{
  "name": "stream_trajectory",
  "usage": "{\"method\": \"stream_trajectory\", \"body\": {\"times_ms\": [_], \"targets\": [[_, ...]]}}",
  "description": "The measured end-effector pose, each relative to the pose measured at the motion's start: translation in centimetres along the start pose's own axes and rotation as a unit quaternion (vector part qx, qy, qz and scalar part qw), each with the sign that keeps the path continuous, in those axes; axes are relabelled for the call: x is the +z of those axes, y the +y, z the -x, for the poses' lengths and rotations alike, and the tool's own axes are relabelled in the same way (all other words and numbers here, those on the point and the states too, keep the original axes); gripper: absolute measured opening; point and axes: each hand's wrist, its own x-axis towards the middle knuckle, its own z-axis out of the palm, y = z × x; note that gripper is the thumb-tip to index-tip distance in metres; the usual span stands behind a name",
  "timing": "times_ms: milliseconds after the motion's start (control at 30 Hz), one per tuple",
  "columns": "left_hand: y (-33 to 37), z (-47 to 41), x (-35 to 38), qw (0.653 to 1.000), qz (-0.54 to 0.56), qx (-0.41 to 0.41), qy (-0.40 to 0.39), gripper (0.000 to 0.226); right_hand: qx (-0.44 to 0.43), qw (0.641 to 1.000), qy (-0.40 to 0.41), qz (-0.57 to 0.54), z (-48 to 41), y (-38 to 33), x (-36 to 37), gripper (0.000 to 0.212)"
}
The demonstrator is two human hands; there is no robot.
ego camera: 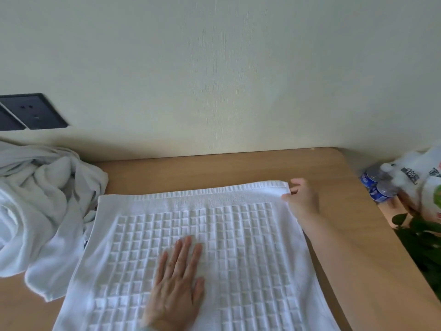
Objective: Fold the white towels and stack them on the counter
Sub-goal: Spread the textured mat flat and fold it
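**Pale wall, wooden bench: one towel spread for folding**

Pale plaster is filling the background, with a dark socket plate (33, 111) sitting low on the left. Below it, the wooden bench (238, 168) is carrying a white waffle-pattern towel (238, 247), which is lying flat and square to the person. The left hand (176, 283) is pressing palm-down on the middle of the towel with its fingers straight. The right hand (301, 199) is pinching the far right corner between thumb and curled fingers.

Judging from this, the fold is only starting. To do it well, the flat hand should be pinning the cloth while the pinched corner is being carried across to meet its partner, hems lining up before any crease is being pressed in. Smoothing outward from the middle would be keeping ridges from bunching.

A heap of unfolded white towels (35, 211) is waiting at the left, its edge touching the spread one.

Off the bench's right end, blue-labelled water bottles (377, 187) are standing close together, beside a white printed bag (427, 163) whose contents are staying hidden. Green plant leaves (420, 235) are showing in front of them.
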Motion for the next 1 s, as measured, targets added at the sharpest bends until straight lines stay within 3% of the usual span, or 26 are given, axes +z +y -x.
{"method": "stream_trajectory", "body": {"times_ms": [100, 200, 333, 467, 567, 667, 833, 900, 1000], "targets": [[0.0, 0.0, 0.1, 1.000, -0.002, -0.003, -0.004, 0.064, 0.021, 0.996, -0.046, -0.072, -0.2, 0.2, 0.4, 0.032], [-0.1, 0.1, 0.2, 1.000, -0.009, -0.001, -0.005, 0.064, 0.018, 0.995, -0.032, -0.091, -0.7, 0.7, 0.4, 0.017], [0.0, 0.2, 0.4, 1.000, -0.021, 0.004, 0.008, 0.062, 0.026, 0.992, -0.006, -0.119, -1.0, 0.2, 0.3, 0.040], [0.3, 0.5, 0.2, 0.999, -0.016, 0.012, 0.031, 0.064, 0.051, 0.984, -0.005, -0.172, -0.6, 0.0, -0.1, 0.044], [0.2, 0.5, 0.3, 0.999, -0.009, 0.017, 0.044, 0.064, 0.095, 0.989, -0.028, -0.108, 2.4, 1.5, -2.0, 0.031], [0.1, 0.6, 0.5, 0.999, -0.008, 0.019, 0.044, 0.063, 0.108, 0.988, -0.109, 0.008, 8.3, 4.6, -4.2, 0.015], [1.1, 0.1, 0.1, 0.998, -0.002, 0.010, 0.060, 0.059, 0.090, 0.986, -0.136, 0.035, 12.8, 6.9, -5.4, 0.011], [3.4, -1.7, -1.0, 0.996, 0.000, 0.050, 0.076, 0.053, 0.097, 0.985, -0.142, 0.029, 12.9, 6.6, -5.7, 0.015], [9.4, -5.3, -2.0, 0.978, -0.018, 0.205, 0.044, 0.057, 0.106, 0.983, -0.150, 0.026, 13.1, 7.5, -6.2, 0.036]]}}
